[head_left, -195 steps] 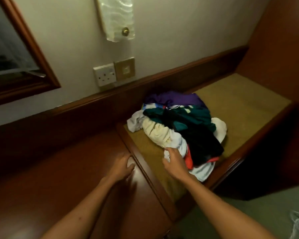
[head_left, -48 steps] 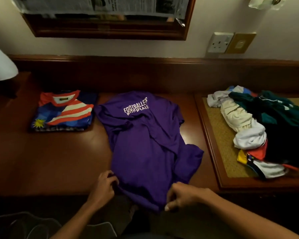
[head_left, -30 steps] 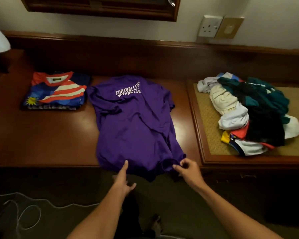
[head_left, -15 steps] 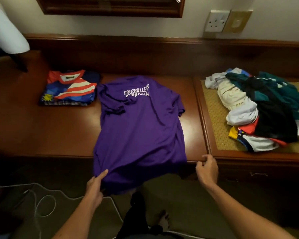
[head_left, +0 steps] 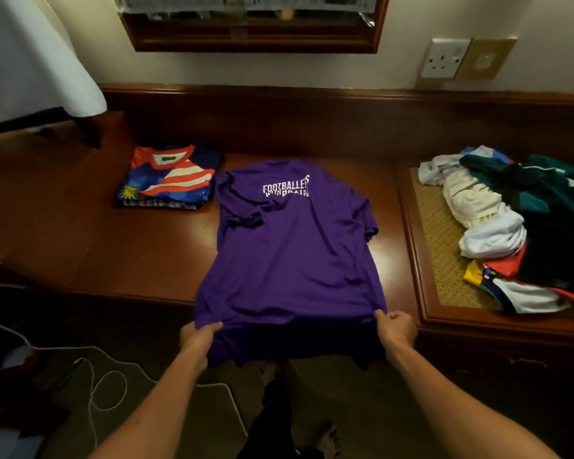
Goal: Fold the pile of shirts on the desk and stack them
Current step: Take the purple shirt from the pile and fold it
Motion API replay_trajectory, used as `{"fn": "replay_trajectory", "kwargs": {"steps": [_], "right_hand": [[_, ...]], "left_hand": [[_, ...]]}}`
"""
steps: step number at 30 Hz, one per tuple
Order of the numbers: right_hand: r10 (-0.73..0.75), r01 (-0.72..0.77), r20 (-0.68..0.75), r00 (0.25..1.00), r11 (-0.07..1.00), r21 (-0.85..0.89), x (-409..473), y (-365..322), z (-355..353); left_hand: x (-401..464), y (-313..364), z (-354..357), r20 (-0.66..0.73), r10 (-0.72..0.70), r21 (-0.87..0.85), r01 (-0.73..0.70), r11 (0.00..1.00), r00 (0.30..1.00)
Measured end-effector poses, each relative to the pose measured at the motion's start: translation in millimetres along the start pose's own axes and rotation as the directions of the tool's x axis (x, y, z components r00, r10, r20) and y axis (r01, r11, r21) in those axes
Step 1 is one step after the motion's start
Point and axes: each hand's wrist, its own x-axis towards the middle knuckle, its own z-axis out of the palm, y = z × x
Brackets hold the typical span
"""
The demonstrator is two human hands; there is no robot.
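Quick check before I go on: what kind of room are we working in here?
Probably a hotel room or bedroom: a long built-in dark wooden desk with a wood-framed wall mirror above it, a white wall socket, and a woven-topped wooden side bench.

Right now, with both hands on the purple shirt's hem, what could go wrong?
1. The purple shirt overhangs the desk edge where the left hand and right hand pinch it; pulling further may slide it off.
2. Its left sleeve looks bunched, so folding now could trap creases.
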Motion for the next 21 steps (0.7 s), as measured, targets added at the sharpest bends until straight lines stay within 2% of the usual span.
{"fn": "replay_trajectory", "kwargs": {"steps": [3,5,7,9,11,13,16,21], "right_hand": [[-0.048,0.048,0.012,0.999,0.998,0.044,12.1,15.6,-32.6],[-0.082,0.081,0.024,0.996,0.997,0.018,16.9,23.4,-49.0],[-0.119,0.124,0.054,0.991,0.987,-0.105,19.2,27.2,-59.0],[-0.121,0.155,0.149,0.981,0.956,-0.247,19.2,28.3,-61.9],[-0.148,0.202,0.189,0.971,0.93,-0.308,17.2,22.4,-59.0],[-0.219,0.274,0.203,0.954,0.912,-0.305,14.5,10.4,-52.1],[-0.29,0.366,0.296,0.91,0.897,-0.248,9.6,-11.1,-36.2],[-0.319,0.402,0.356,0.879,0.896,-0.189,15.1,-41.4,-9.6]], "left_hand": [[11.2,-13.6,-14.4,-0.16,0.017,0.288,0.031,0.957,0.987],[15.2,-18.7,-18.5,-0.199,-0.013,0.346,0.083,0.935,0.98],[13.2,-18.1,-17.9,-0.207,0.004,0.361,0.073,0.93,0.978],[8.9,-14.9,-13.9,-0.197,0.037,0.364,0.038,0.931,0.98],[3.8,-9.7,-7.0,-0.147,0.056,0.377,0.003,0.926,0.987],[1.9,-3.3,2.9,-0.07,0.088,0.393,-0.054,0.918,0.994],[-0.6,15.2,23.3,0.034,0.17,0.441,-0.168,0.882,0.985],[2.0,51.5,43.2,0.011,0.241,0.541,-0.209,0.815,0.97]]}}
